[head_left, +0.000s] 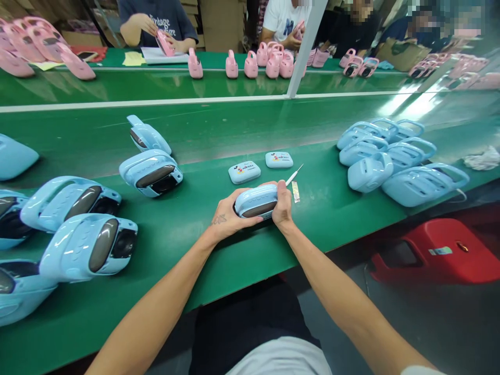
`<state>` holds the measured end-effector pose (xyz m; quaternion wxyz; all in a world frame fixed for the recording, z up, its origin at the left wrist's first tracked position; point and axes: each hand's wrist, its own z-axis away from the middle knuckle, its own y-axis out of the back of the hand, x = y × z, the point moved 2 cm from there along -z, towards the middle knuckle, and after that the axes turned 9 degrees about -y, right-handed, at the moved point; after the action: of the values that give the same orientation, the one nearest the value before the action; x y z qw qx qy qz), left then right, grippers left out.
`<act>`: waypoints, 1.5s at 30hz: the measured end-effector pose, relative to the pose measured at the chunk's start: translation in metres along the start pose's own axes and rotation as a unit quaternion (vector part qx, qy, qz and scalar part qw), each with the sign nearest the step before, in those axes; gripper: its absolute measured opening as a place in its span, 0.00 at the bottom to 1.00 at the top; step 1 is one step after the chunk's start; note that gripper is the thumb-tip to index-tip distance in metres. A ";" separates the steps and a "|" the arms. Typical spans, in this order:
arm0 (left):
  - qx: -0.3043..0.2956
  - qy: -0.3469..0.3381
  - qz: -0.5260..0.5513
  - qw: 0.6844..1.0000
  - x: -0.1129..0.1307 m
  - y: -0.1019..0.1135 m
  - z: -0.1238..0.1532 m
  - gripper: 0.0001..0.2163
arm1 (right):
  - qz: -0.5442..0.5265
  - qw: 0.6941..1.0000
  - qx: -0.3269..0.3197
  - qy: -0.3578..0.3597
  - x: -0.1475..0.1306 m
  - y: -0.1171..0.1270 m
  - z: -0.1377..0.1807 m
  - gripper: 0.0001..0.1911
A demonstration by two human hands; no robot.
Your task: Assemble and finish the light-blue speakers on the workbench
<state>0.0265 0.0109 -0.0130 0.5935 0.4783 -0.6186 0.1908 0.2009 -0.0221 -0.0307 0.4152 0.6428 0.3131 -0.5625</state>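
As a worker in a pale shirt [281,359] faces a green workbench [167,271], a red plastic object [449,255] bearing a small label sits below its edge at right. At near left, glossy light-blue units [78,247] with dark panels crowd the surface.

At the middle of the near side, both hands close around one blue device [255,199]: the left hand [228,213] wraps its left end, thumb along the near side, while the right hand [284,204] clasps the right end with fingers bent. Whether the device touches the bench cannot be told.

Just beyond lie a small shiny strip [296,191], a white pointed tool [294,175] and two blue pieces [244,172] printed "Mickey." Farther left stand two more blue units [154,169]; to the right, handled blue units [422,182] cluster near a crumpled white cloth [483,158].

On the far side, past a pale post [307,49], pink units [195,65] stand before several co-workers, one holding a pink piece [166,44] in both hands.
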 end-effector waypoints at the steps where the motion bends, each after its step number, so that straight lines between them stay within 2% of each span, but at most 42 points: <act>1: -0.003 0.000 0.007 1.000 -0.001 0.001 0.000 0.35 | -0.034 0.999 -0.030 -0.021 0.000 0.001 -0.001 0.52; 4: 0.013 0.018 0.071 0.997 -0.005 0.005 0.001 0.38 | -0.134 0.981 -0.137 -0.037 -0.005 0.007 0.003 0.53; 7: 0.039 0.035 0.220 0.974 -0.004 0.006 0.002 0.41 | -0.132 0.969 -0.209 0.024 -0.014 0.017 0.017 0.48; 9: 0.030 0.031 0.296 0.954 0.000 0.006 0.003 0.40 | -0.103 0.971 -0.208 0.052 -0.020 0.025 0.029 0.49; 11: 0.007 0.030 0.326 0.945 0.004 0.006 0.004 0.39 | -0.078 0.976 -0.189 0.069 -0.028 0.032 0.040 0.47; 15: -0.043 0.048 0.343 0.937 0.007 0.007 0.007 0.37 | -0.033 0.978 -0.172 0.113 -0.047 0.040 0.053 0.44; 20: -0.066 0.054 0.339 0.937 0.001 0.006 0.009 0.40 | -0.002 0.978 -0.153 0.141 -0.059 0.046 0.057 0.43; 23: -0.064 0.032 0.322 0.944 -0.002 0.012 0.005 0.47 | 0.025 0.978 -0.145 0.146 -0.060 0.050 0.054 0.44; 27: -0.040 -0.085 0.241 0.966 0.009 0.030 -0.004 0.58 | 0.123 0.966 -0.132 0.186 -0.062 0.052 0.051 0.43; 29: -0.067 -0.117 0.128 0.983 0.023 0.034 -0.005 0.55 | 0.183 0.951 -0.151 0.201 -0.061 0.051 0.050 0.43; 31: -0.110 -0.112 -0.001 0.988 0.037 0.032 -0.004 0.48 | 0.206 0.937 -0.191 0.205 -0.059 0.052 0.046 0.43; 34: -0.145 -0.091 -0.111 0.979 0.052 0.025 -0.004 0.43 | 0.152 0.941 -0.244 0.181 -0.053 0.063 0.030 0.38; 35: -0.144 -0.089 -0.129 0.977 0.055 0.024 -0.004 0.42 | 0.136 0.952 -0.228 0.156 -0.050 0.070 0.021 0.33; 37: -0.141 -0.094 -0.152 0.974 0.059 0.020 -0.006 0.40 | 0.170 0.974 -0.124 0.079 -0.040 0.085 -0.001 0.21; 38: -0.138 -0.100 -0.160 0.972 0.060 0.019 -0.008 0.38 | 0.224 0.972 -0.057 0.035 -0.034 0.092 -0.012 0.16; 40: -0.139 -0.115 -0.166 0.969 0.062 0.014 -0.011 0.35 | 0.352 0.935 0.036 -0.035 -0.022 0.102 -0.027 0.12; 42: -0.152 -0.124 -0.163 0.967 0.063 0.008 -0.014 0.34 | 0.424 0.902 0.048 -0.067 -0.010 0.105 -0.035 0.13; 45: -0.181 -0.129 -0.161 0.962 0.063 0.001 -0.019 0.34 | 0.417 0.905 0.028 -0.074 0.003 0.108 -0.038 0.20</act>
<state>0.0469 0.0034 0.0494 0.6083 0.4765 -0.6290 -0.0853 0.3124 -0.0380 -0.0131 0.6160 0.6822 -0.0313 -0.3926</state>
